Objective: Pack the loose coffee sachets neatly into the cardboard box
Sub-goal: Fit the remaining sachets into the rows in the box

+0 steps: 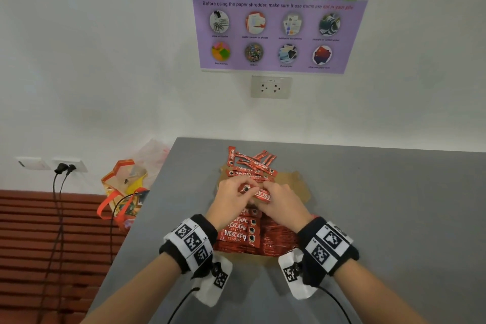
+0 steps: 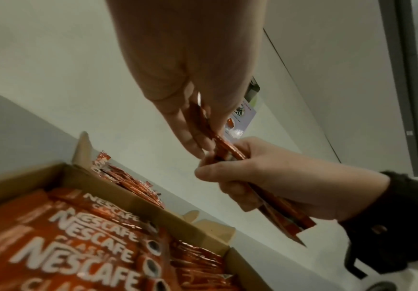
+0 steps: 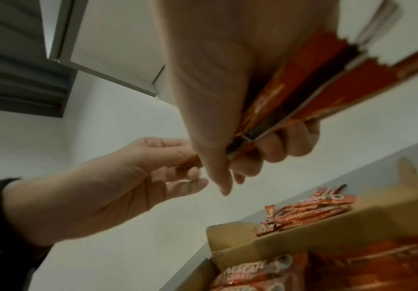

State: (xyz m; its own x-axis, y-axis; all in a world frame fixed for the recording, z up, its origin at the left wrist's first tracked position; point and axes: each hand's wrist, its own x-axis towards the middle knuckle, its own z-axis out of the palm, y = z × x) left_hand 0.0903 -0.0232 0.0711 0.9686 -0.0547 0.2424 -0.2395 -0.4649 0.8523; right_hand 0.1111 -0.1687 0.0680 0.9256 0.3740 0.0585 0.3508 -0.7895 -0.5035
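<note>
Over the open cardboard box [image 1: 298, 183], both hands hold one small bundle of red Nescafe sachets [image 1: 256, 192]. My left hand [image 1: 232, 189] pinches the bundle's left end. My right hand [image 1: 280, 201] is wrapped around its right part. In the left wrist view the right hand [image 2: 265, 177] grips the bundle [image 2: 282, 212], whose ends stick out below the palm. Neat rows of packed sachets [image 1: 238, 231] fill the box below the wrists. A loose pile of sachets [image 1: 248, 166] lies on the table just beyond the box's far wall [image 2: 118, 189].
The grey table [image 1: 394, 218] meets the white wall at the back, and its left edge runs diagonally. A colourful shopping bag [image 1: 123, 187] stands on the floor to the left of it. Black cables [image 1: 56, 192] hang from a wall socket. A poster [image 1: 276, 21] is on the wall.
</note>
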